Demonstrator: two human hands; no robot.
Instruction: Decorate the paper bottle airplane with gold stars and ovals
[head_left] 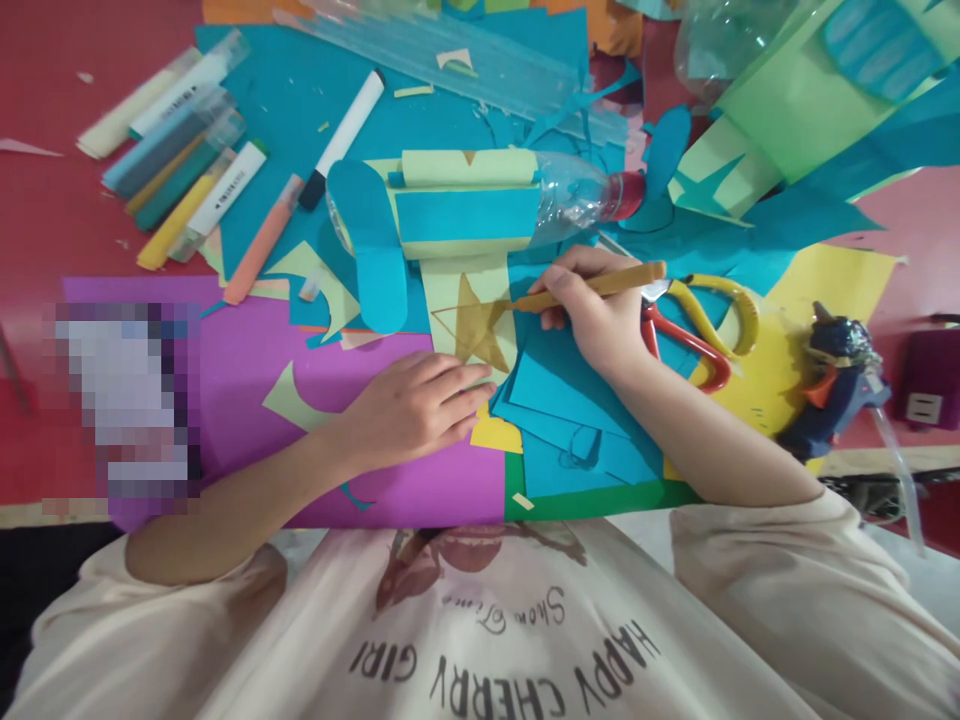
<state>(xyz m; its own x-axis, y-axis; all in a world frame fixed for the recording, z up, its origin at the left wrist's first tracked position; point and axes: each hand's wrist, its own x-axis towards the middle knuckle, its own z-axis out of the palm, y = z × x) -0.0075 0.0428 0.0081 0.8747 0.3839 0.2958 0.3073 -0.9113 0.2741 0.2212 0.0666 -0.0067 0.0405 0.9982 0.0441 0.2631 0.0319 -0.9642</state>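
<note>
A brown marker [592,286] is gripped in my right hand [600,310], its tip at a star [480,325] drawn on a pale green paper strip [491,270]. Most of the star is coloured brown; its left point is only outlined. My left hand [424,405] lies with fingers stretched out, fingertips on the strip's lower edge. Just beyond the strip lies a clear plastic bottle [562,205] with a red cap, wrapped in blue and pale green paper. Scissors [705,310] with yellow and red handles rest beside my right wrist.
Several markers [180,150] lie at the far left, and a capped white marker [341,135] sits on blue paper. A dark blue glue gun [840,385] stands at right on yellow paper. Purple paper [255,370] and blue sheets [585,390] cover the near side. A blurred-out object [127,400] is at left.
</note>
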